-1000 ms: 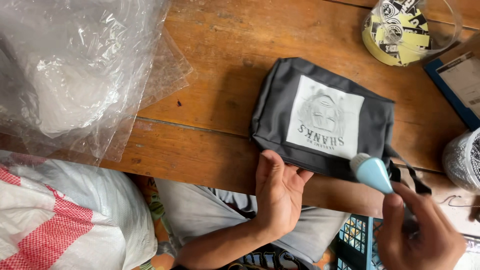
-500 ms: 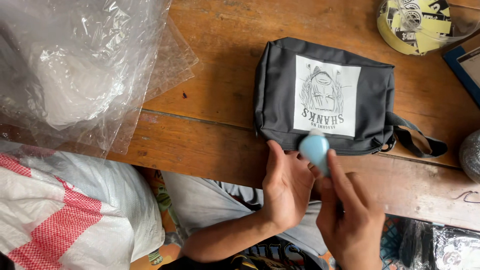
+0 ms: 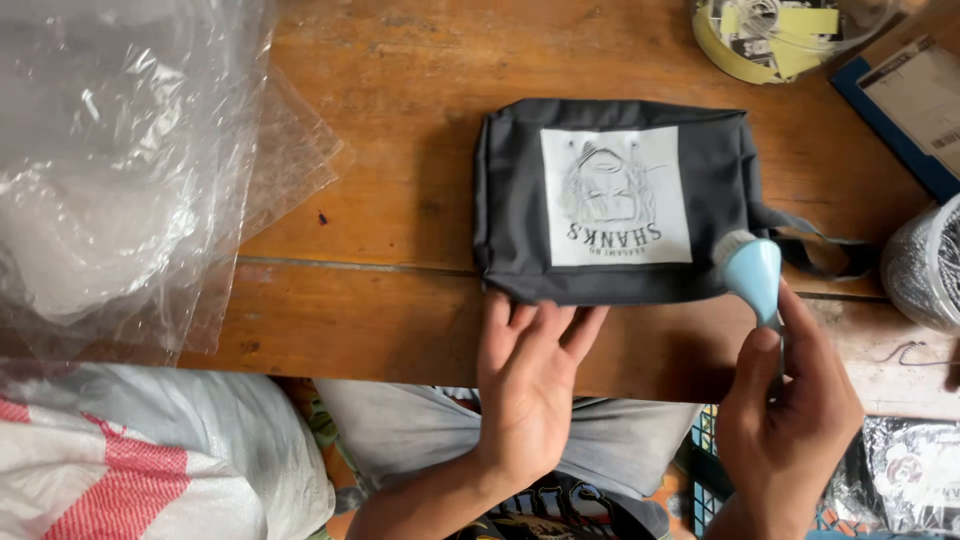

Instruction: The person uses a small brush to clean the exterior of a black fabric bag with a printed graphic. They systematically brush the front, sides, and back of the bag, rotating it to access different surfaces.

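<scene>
pouch [image 3: 510,200] | just beyond left hand [image 3: 528,385] | brush [image 3: 754,272] in right hand [image 3: 785,425]

1 dark grey fabric pouch w/ white printed patch [image 3: 610,200] on wooden table [image 3: 400,120]. Right of pouch: 1 light-blue plastic brush [image 3: 752,272]. Left of pouch: 1 heap of clear plastic bags [image 3: 120,170]. 2 bare hands below pouch: left [image 3: 530,385], right [image 3: 790,420].

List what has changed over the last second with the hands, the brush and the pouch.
The right hand swung the light blue brush left toward the pouch's middle, then back to its right end. The left hand stayed flat at the near edge of the dark grey pouch, which stayed on the wooden table.
</scene>
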